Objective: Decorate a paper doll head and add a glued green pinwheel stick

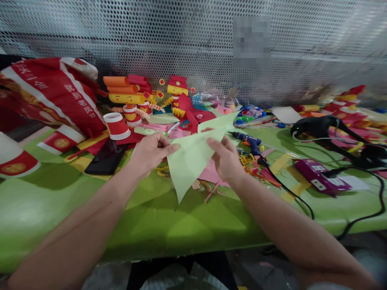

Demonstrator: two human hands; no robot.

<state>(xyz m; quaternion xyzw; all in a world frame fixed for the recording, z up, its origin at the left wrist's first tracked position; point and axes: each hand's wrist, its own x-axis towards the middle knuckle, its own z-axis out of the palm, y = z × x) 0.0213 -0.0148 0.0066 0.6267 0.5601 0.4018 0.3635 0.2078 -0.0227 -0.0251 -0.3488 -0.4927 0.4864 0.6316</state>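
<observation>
A pale green sheet of paper (190,161) is held up between both hands above the green table, with one pointed corner hanging down and another part rising behind to the upper right. My left hand (154,153) pinches its left edge between thumb and fingers. My right hand (225,157) grips the sheet's right side, thumb in front and fingers partly hidden behind it. Under and behind the sheet lie pink paper (211,175) and colourful paper scraps. A blue glue gun (249,141) rests just beyond my right hand.
Paper figures (130,104), a red-and-white cup (116,125) and a black phone (106,156) are at the left on the green table (187,229). A purple power strip (322,177) with black cables lies at the right. Behind stands a perforated metal panel (181,44).
</observation>
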